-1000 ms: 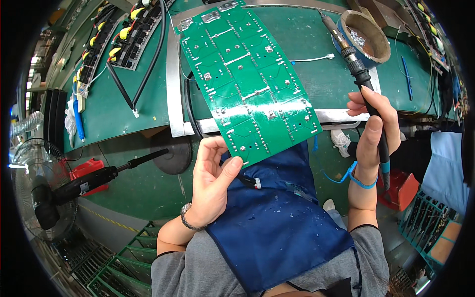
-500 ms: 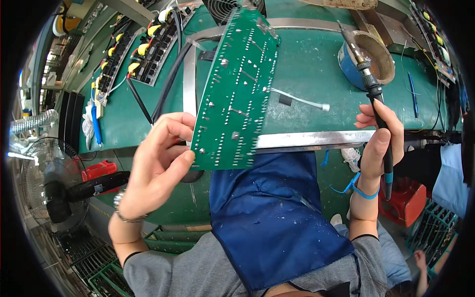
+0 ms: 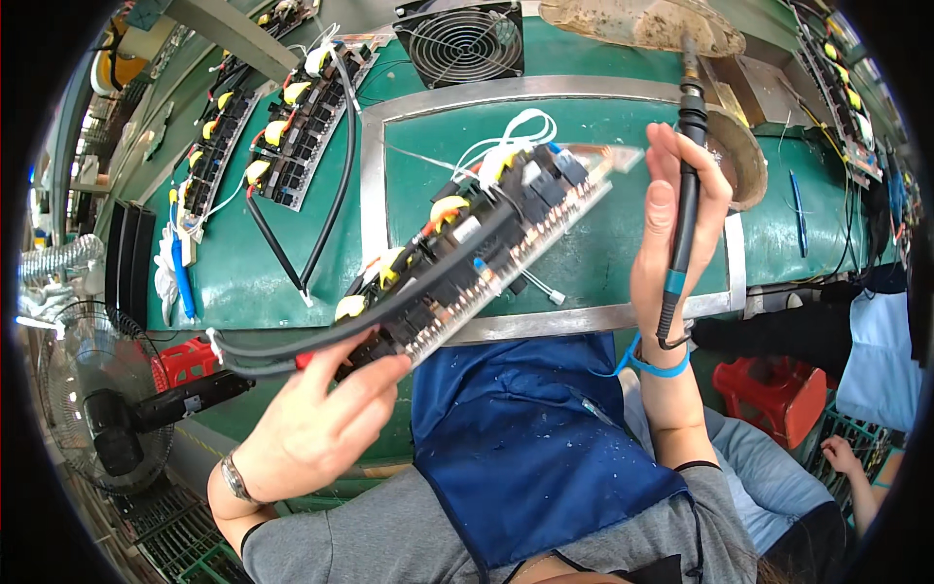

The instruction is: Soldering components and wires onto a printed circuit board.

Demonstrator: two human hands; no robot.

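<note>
Through the head view, I am having the left hand [image 3: 326, 423] pinch the near end of a component-laden circuit board [image 3: 486, 277], which is hanging tilted over the green table [image 3: 584, 263], black cables [image 3: 263, 355] draping leftward. The right hand [image 3: 657, 248] is loosely grasping a soldering iron [image 3: 688, 195], pointing away. I am judging this as board handling, not soldering; moving on is calling for a firm left pinch and clearance between iron and cables.
</note>
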